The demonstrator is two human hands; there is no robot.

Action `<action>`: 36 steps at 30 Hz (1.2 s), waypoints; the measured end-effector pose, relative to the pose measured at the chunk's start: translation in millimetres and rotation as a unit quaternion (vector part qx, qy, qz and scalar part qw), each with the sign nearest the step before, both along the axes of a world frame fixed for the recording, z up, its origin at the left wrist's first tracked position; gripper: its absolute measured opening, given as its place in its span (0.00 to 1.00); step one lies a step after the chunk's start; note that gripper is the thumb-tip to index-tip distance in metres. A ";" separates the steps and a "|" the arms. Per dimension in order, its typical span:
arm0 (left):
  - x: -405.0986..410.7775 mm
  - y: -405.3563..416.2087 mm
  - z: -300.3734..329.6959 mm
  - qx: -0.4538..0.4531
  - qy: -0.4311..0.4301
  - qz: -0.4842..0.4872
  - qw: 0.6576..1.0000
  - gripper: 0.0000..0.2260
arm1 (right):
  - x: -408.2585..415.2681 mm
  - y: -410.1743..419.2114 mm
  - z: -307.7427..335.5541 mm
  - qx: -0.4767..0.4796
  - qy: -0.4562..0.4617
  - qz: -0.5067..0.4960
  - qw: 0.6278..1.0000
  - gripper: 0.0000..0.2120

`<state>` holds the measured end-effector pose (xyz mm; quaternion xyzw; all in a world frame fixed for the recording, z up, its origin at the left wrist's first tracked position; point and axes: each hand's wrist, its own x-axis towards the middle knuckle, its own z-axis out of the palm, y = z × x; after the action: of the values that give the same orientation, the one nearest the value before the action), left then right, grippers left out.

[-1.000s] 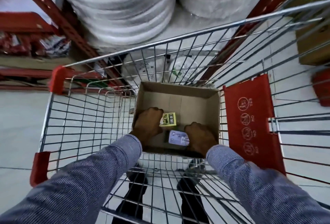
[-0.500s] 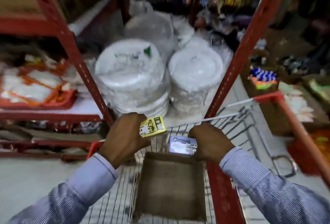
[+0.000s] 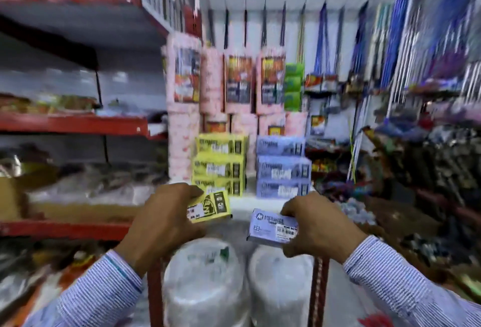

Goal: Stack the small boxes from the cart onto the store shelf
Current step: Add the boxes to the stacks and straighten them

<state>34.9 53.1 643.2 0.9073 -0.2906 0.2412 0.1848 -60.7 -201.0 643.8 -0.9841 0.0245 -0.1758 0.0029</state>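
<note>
My left hand [image 3: 162, 225] grips a small yellow box [image 3: 210, 206], held up in front of a white shelf [image 3: 242, 205]. My right hand [image 3: 316, 227] grips a small lilac box [image 3: 272, 226] at about the same height. On that shelf, just beyond the hands, stand two stacks: yellow boxes [image 3: 220, 165] on the left and lilac boxes [image 3: 282, 167] on the right, three high each. The held yellow box overlaps the lowest yellow one in view. The cart is out of frame.
Pink wrapped packs [image 3: 239, 84] stand behind the stacks. Two wrapped bundles of white plates [image 3: 205, 287] sit on the level below, between red uprights [image 3: 318, 292]. Red shelves [image 3: 73, 123] with goods run along the left; brooms and hanging goods [image 3: 406, 48] crowd the right.
Both hands lifted their boxes out of the carton in the cart and rose to the shelf level. The view swung up from the cart to the shelf with the two stacks.
</note>
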 end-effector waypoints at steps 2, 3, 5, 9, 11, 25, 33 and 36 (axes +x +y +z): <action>8.7 -1.0 21.9 -0.023 -0.018 0.001 1.000 0.30 | 4.0 -2.9 26.8 -0.007 -0.037 -0.008 0.999 0.18; 14.6 -2.9 30.6 -0.032 -0.023 -0.002 0.999 0.30 | 6.2 -4.2 38.4 -0.024 -0.057 -0.014 0.998 0.18; 27.8 -8.0 46.6 -0.046 -0.047 -0.013 0.998 0.30 | 13.0 -7.3 59.3 -0.039 -0.100 -0.027 0.994 0.24; 56.9 -24.0 62.2 -0.041 -0.093 -0.041 0.994 0.27 | 35.7 -17.7 79.6 -0.046 -0.153 -0.050 0.986 0.24; 70.4 -33.6 64.9 -0.037 -0.110 -0.057 0.992 0.26 | 49.3 -25.0 83.1 -0.052 -0.163 -0.059 0.983 0.23; 144.1 -74.1 53.1 -0.012 -0.121 -0.078 0.990 0.25 | 119.1 -65.0 70.7 -0.071 -0.122 -0.093 0.986 0.21; 161.9 -71.2 45.1 -0.026 -0.121 -0.109 0.986 0.25 | 124.0 -66.2 62.5 -0.040 -0.153 -0.084 0.984 0.20; 164.1 -69.0 41.8 -0.030 -0.128 -0.120 0.984 0.25 | 123.2 -61.4 52.9 -0.010 -0.178 -0.069 0.982 0.27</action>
<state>199.0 -16.0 685.0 0.8215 -0.4115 0.3396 0.2013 62.5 -262.5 696.7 -0.9330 0.0893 -0.3484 -0.0151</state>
